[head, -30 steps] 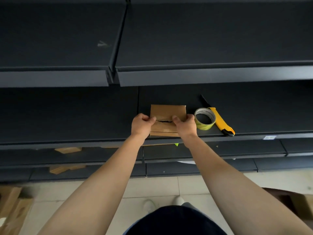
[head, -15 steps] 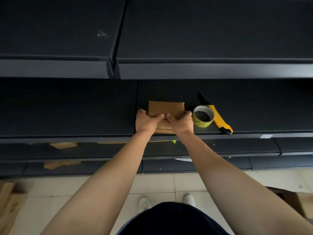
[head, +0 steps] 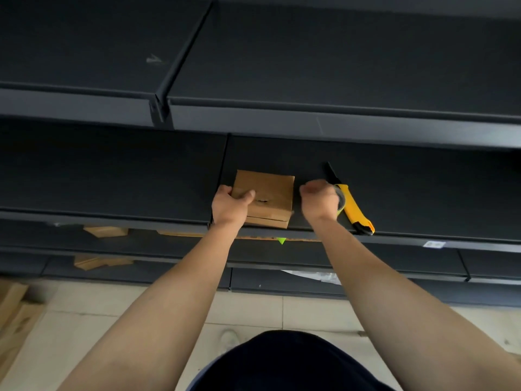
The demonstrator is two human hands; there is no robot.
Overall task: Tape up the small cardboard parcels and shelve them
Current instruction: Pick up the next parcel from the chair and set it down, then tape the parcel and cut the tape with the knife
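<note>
A small brown cardboard parcel [head: 275, 193] lies near the front edge of the dark middle shelf [head: 423, 198], with a dark gap where its top flaps meet. My left hand [head: 229, 204] grips the parcel's left side, thumb pressed on the top flap. My right hand [head: 320, 200] is blurred, just right of the parcel and apart from it. Its fingers are curled over the yellow-green tape roll [head: 341, 203], which is mostly hidden behind it. A yellow utility knife [head: 353, 210] lies right beside the roll.
The upper shelf's front lip [head: 310, 119] overhangs the working shelf. Flat cardboard pieces lie on the lower shelves at left [head: 105, 231] and more cardboard on the floor at far left [head: 14, 311]. A white label [head: 434, 244] marks the shelf edge.
My right hand has left the parcel's top and swung right onto the tape roll. My left hand has slid to the parcel's left side and stays on it.
</note>
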